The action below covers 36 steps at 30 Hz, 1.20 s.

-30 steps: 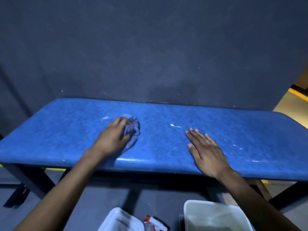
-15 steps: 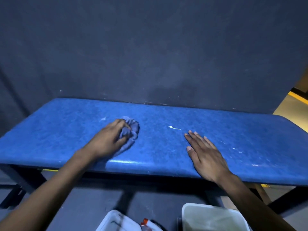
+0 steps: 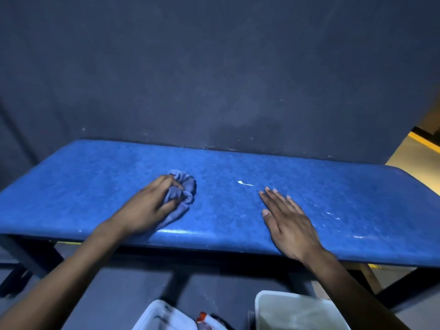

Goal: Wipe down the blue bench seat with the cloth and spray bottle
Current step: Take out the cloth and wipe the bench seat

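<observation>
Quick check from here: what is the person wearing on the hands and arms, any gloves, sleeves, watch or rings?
Nothing that shows. The left hand and the right hand are bare, without gloves. Both forearms are uncovered down to the frame's bottom edge, so no sleeve is in view. No watch, band or ring shows on either wrist or on the visible fingers.

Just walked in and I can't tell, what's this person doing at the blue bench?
A person is wiping the blue bench seat. The left hand presses a bunched-up cloth onto the seat, left of the middle. The right hand lies flat and open on the seat, empty. A small white streak sits between the hands, with faint smears to the right. The spray bottle stands on the floor below between two white bins.
</observation>
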{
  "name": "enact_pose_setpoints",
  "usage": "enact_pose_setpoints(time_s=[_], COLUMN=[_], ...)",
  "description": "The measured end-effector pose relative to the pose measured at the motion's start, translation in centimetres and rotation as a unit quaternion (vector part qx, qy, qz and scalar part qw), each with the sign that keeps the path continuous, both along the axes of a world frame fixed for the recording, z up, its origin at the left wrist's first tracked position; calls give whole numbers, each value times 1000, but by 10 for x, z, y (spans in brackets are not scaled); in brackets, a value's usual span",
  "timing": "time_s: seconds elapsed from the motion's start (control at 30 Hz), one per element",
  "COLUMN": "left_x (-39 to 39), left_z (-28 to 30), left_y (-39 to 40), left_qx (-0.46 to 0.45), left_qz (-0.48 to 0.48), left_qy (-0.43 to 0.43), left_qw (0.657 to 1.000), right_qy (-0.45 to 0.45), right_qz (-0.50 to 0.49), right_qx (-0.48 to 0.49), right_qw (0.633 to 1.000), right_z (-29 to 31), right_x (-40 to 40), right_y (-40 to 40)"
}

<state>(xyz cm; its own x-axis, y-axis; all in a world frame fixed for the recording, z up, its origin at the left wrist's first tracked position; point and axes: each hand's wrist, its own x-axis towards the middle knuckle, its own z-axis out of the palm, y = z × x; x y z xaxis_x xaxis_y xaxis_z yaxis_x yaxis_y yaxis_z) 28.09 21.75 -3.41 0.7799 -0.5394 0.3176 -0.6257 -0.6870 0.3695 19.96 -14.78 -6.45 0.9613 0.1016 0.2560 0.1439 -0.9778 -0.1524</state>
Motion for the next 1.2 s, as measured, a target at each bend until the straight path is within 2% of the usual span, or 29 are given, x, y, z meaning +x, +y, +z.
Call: enact_pose_setpoints(time_s=[0.17,0.23,0.3,0.4,0.53,0.6,0.73,0.83,0.9,0.97,1.07,1.2], left_x=[84,98,91,43,-29,-39,-23,-6,5,18,34,25], left_z=[-2,-2,-1,0,3,5,3,1,-2,-3,-1,4], left_y=[6,-16,-49,-80,-56,-37,-36,-74,-111,-152,-198,-193], left_qx=[10,2,-11,-22,-74,-94,-158,-201,-206,-188,-93,-16], left_qz=[194,220,172,31,-93,-83,41,100,99,75,50,-31], left_qy=[8,10,7,6,17,29,33,38,40,33,31,3], left_qw=[981,975,985,999,993,992,986,974,973,979,994,999], right_qy=[-12,-10,-5,-3,10,16,52,64,68,36,-4,-20], right_qz=[-5,-4,-4,-5,-7,-10,-2,-25,-46,-59,-62,-53], right_qx=[0,0,-8,-6,-5,-7,-7,-18,-13,-6,-15,-6], right_qw=[1000,1000,1000,1000,1000,1000,999,997,997,998,998,998], right_z=[-3,-3,-4,-2,0,2,12,19,17,10,1,-3], right_x=[1,1,2,1,0,0,-2,-5,-11,-14,-11,-9], right_y=[0,0,-1,-1,-1,0,0,-12,-23,-28,-27,-30])
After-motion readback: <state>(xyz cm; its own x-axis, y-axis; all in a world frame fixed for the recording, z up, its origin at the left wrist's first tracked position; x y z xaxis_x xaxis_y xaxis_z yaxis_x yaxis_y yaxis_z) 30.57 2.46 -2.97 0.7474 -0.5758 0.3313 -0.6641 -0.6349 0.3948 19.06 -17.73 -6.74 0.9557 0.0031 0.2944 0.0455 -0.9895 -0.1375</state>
